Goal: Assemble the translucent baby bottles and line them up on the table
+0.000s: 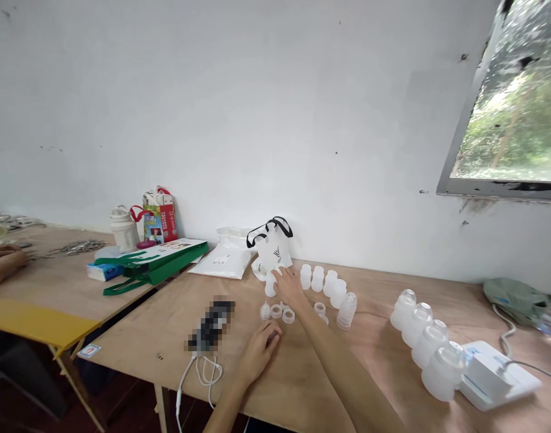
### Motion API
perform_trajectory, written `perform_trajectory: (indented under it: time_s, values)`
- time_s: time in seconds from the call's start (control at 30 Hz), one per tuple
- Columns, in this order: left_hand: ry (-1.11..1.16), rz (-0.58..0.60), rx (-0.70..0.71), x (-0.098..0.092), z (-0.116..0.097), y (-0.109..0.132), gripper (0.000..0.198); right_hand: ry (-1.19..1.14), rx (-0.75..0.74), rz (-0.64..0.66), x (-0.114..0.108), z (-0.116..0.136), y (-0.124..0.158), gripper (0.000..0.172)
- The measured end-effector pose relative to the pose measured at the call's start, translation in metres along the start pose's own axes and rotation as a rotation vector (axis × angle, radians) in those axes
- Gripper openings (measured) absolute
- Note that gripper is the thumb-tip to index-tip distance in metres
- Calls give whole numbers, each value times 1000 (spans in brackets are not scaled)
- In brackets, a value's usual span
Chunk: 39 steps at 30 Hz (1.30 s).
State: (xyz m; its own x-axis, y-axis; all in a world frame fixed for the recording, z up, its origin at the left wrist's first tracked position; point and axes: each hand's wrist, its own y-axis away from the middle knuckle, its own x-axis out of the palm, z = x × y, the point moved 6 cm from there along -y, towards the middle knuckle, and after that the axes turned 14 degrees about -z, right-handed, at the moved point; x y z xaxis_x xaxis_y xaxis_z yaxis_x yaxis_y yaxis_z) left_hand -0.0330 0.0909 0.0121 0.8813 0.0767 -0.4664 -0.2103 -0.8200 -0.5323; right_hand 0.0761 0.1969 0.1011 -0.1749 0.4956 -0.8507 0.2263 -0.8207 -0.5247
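Reaches far with the right hand (288, 287) to a milky bottle (270, 285), far-middle on the tabletop (374, 337), in front of the white bag (273, 248). Seems to be at the grasping step, calling next for a light, secure grip around the body. Stands upright, long axis vertical, narrower end apparently up. Rests the left hand (258, 350) nearer, loosely curled, near clear rings (288, 317). Shows hands apart from each other; cannot tell if clamped on anything.
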Motion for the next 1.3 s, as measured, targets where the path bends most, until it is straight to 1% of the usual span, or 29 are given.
perform_trajectory:
  time_s: [0.1,0.23,0.33,0.43,0.53,0.6,0.73,0.83,0.97,1.1,1.2,1.3]
  values:
    - [1,-1,14,0,-1,0,22,9,-14,20,4,1,0,29]
    - [-8,-5,16,-1,-2,0,21,17,-18,11,5,0,0,25]
    - [-16,-5,14,-2,-2,0,22,3,-51,-32,-1,3,-1,28]
    - [-9,-3,15,-1,-3,-1,22,-19,-109,-56,-6,12,-3,30]
    - [-1,5,13,-1,-3,-1,22,-26,-144,-51,-4,21,-5,26]
    - [-3,11,9,-1,-3,0,23,-21,-143,-54,-1,23,-5,26]
    - [-2,9,8,-1,-3,-1,22,-9,-112,-73,0,19,-5,42]
    - [2,4,16,-1,-4,-1,21,-12,-119,-61,-1,19,-5,43]
    - [-2,3,20,0,-4,0,22,-23,-141,-36,-2,27,-4,43]
    - [-2,0,-6,-2,-4,1,20,-30,-159,45,5,35,-3,38]
    - [8,-3,-21,-3,-4,1,20,-23,-146,99,13,35,-3,32]
    - [11,-3,-22,-3,-4,1,19,-27,-134,119,15,34,-3,30]
